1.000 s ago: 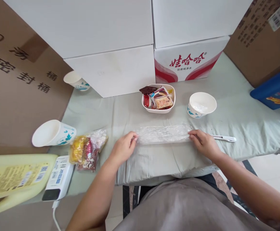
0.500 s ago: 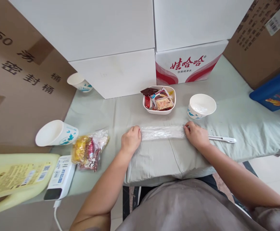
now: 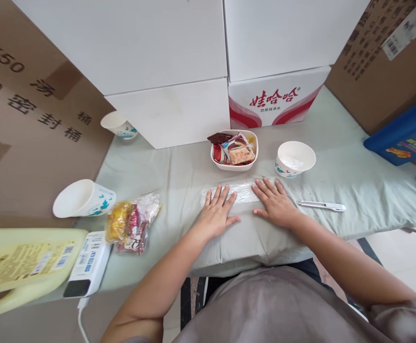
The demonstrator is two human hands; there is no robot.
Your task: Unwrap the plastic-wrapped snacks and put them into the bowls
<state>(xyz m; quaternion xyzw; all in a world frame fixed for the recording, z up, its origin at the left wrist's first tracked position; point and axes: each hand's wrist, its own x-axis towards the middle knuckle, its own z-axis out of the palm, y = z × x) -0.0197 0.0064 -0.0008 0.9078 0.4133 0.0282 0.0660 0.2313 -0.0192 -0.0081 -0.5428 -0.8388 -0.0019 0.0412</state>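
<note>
Both hands have been moved inward since the earlier frames: half a second ago the ends of the plastic film (image 3: 242, 192) were gripped between curled fingers, and now the film is pressed flat under open palms. It has also been narrowed into a shorter, tighter strip.

The left hand (image 3: 217, 213) is laid flat with fingers spread wide, its fingertips resting on the left part of the film. The right hand (image 3: 274, 204) is likewise spread flat, its fingers covering the right part. Nothing is held by either hand. The film is stretched crosswise on the pale green cloth (image 3: 165, 171), near the table's front edge, just in front of the snack tray (image 3: 234, 166).

A white pen (image 3: 321, 206) is seen on the cloth just right of the right hand, apart from it. A paper bowl (image 3: 295, 158) is set upright behind the right hand, beside the tray. To the left, a bag of sweets (image 3: 131, 221) is laid near a tipped paper cup (image 3: 83, 198), and another cup (image 3: 118, 126) is placed further back against the white boxes (image 3: 172, 109). A yellow jug (image 3: 22, 267) and a white device (image 3: 88, 262) are seen at the near left.
</note>
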